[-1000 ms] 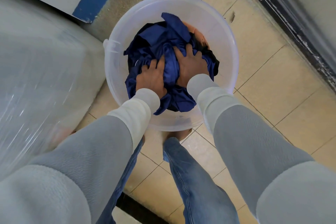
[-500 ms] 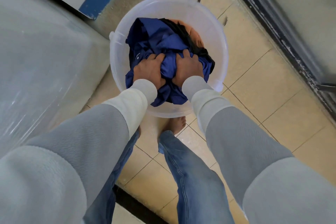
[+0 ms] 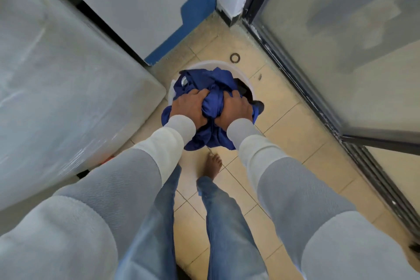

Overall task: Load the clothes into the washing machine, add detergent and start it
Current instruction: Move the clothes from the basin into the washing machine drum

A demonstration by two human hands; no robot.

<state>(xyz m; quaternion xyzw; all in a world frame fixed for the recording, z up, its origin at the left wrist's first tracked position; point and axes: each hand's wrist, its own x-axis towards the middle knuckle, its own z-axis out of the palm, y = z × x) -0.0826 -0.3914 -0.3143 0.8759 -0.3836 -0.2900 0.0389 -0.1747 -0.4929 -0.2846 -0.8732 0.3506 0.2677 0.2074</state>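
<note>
On the tiled floor in the corner, seen from the head camera, stands a pale translucent bucket, only its far rim showing past the load. The left hand and right hand sit side by side, nearly touching, each with fingers curled tight into a bunched fold of the blue clothes. The bundle covers most of the bucket's mouth and hangs down past its near rim toward a bare foot; whether the cloth is clear of the bucket cannot be told. A dark garment shows at the right of the bundle, inside the rim. Just left of the bucket rises the rounded corner of the washing machine, a large white body wrapped in clear film that fills the left side of the view; its near edge runs close beside the left sleeve. On the right a dark door track and a frosted glass door run diagonally, leaving a strip of bare tile between them and the bucket – the widest open room lies there and toward the viewer. Beyond the bucket a small dark ring lies on the tile, near the wall with its blue painted band.
</note>
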